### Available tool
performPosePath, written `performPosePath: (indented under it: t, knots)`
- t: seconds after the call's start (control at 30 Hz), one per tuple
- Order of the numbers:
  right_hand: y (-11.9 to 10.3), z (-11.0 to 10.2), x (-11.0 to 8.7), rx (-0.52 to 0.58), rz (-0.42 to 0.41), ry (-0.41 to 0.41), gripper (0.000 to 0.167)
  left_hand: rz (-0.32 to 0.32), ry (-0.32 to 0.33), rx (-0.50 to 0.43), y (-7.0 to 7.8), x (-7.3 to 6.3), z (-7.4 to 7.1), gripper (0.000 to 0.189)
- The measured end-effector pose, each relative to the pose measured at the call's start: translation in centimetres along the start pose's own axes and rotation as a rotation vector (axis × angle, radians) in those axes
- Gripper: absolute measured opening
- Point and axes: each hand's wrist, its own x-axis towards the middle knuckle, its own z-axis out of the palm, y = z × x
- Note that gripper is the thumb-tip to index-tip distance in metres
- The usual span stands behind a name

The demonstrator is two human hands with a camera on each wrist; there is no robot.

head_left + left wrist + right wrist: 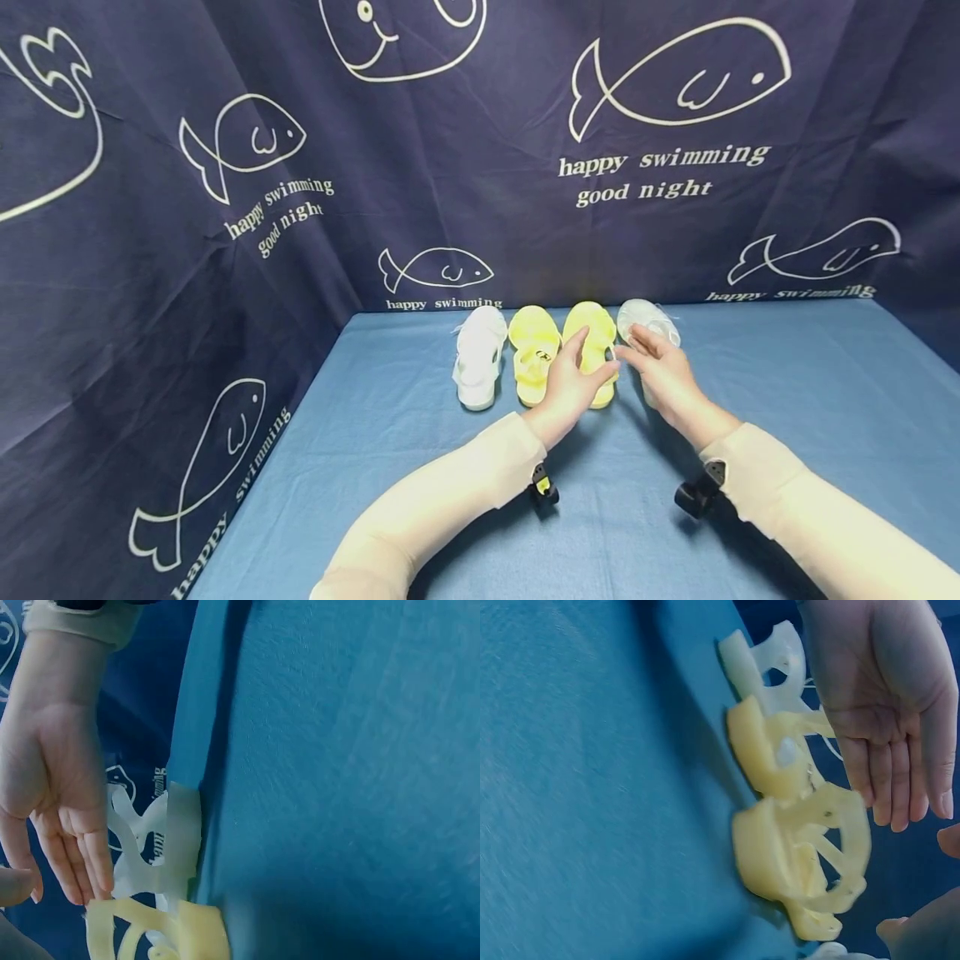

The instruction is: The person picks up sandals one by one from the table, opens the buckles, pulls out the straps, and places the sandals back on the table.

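Four sandals stand in a row near the back of the table: a white sandal point(477, 343) at the left, a yellow sandal point(534, 327), another yellow sandal point(588, 319), and a second white sandal point(636, 313) at the right. My left hand point(572, 385) is over the right yellow sandal, fingers extended and thumb spread. Beside it my right hand point(671, 379) overlaps the right white sandal, its fingers loosely bent. The palms face each other with nothing held between them. In the right wrist view the yellow sandal's straps point(855, 832) stand up in loops.
Blue cloth covers the table point(390, 467). Behind and to the left hangs a dark blue curtain point(465, 183) printed with white fish and lettering. A black wrist camera point(697, 496) hangs under the right wrist, another point(546, 490) under the left.
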Motion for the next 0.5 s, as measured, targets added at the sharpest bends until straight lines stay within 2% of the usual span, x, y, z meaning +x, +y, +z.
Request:
performPosePath:
  t: [0.1,0.2,0.5]
  knots:
    - [-0.5,-0.9,0.0,-0.021,-0.025,0.038,0.070,0.019,-0.025,0.042,0.5,0.1,0.6,0.069]
    - [-0.7,-1.8,0.0,-0.044,-0.049,0.072,0.068,0.030,-0.051,0.045,1.0,0.0,1.3,0.068]
    - [0.0,-4.0,0.3,-0.121,-0.084,0.139,0.068,0.025,-0.100,-0.037,1.8,0.0,3.2,0.065]
